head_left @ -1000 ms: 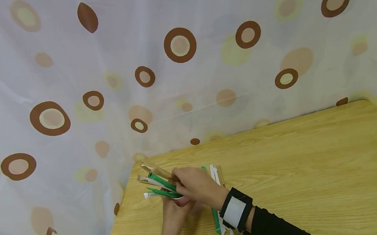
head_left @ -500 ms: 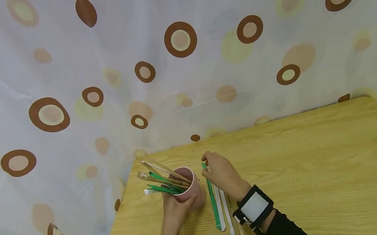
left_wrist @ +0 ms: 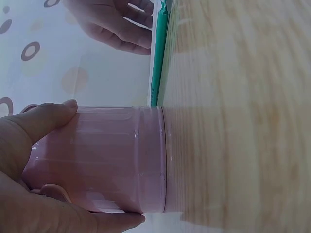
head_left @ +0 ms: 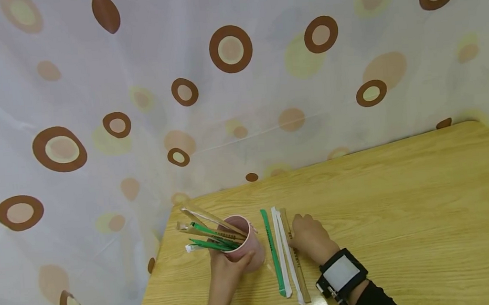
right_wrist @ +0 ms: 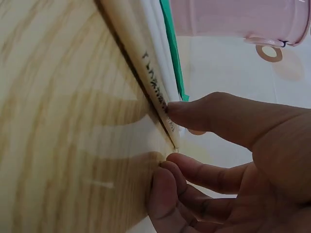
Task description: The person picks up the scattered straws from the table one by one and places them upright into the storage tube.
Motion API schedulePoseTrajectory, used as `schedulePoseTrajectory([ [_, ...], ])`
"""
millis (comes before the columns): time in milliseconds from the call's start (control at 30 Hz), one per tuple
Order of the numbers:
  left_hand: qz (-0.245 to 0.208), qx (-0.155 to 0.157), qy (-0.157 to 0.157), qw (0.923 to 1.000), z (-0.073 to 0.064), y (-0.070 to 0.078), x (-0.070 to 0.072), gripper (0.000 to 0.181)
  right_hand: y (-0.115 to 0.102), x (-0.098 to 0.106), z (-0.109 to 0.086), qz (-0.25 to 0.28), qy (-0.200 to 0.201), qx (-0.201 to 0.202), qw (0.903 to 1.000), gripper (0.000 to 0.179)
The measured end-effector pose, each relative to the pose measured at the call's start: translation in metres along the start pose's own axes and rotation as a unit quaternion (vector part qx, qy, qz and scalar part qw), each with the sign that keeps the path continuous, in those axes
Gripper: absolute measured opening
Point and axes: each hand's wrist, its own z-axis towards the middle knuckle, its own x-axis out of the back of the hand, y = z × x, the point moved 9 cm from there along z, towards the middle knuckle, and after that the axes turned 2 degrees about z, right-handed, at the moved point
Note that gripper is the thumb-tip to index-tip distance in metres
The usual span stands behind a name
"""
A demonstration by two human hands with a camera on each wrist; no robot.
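My left hand (head_left: 226, 281) grips a pink pail (head_left: 252, 257) that stands on the table; its thumb and fingers wrap the wall in the left wrist view. Several paper-wrapped straws, brown (head_left: 228, 223) and green (head_left: 208, 245), lean out of the pail toward the left. To its right lie a green wrapped straw (head_left: 272, 248), two white wrapped straws (head_left: 282, 259) and a brown wrapped straw (head_left: 299, 272), side by side. Beside the brown one is my right hand (head_left: 313, 238). In the right wrist view its thumb (right_wrist: 194, 114) touches the printed wrapper, fingers apart from the thumb.
The wood-grain table (head_left: 404, 216) stretches off to the right. A white curtain with brown and yellow spots (head_left: 265, 88) hangs behind it and along its left edge. A band with a white pad (head_left: 341, 274) circles the right wrist.
My right hand has moved right, from over the straws in the pail, past the green straw's far end, to the brown straw on the table. The left hand keeps its grip on the pail.
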Motion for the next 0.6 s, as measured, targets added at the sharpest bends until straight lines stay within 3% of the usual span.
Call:
schedulePoseTrajectory([
  [200,0.004,-0.003,-0.002,1.0000,0.0007,0.0016,-0.0001,0.097,0.0020,0.0019,-0.0018,0.012,0.003,-0.029,0.9995,0.017],
  [600,-0.005,-0.006,0.001,1.0000,-0.0007,0.0038,0.0000,0.093,0.0002,0.0036,-0.0027,-0.018,0.027,-0.018,0.9993,0.018],
])
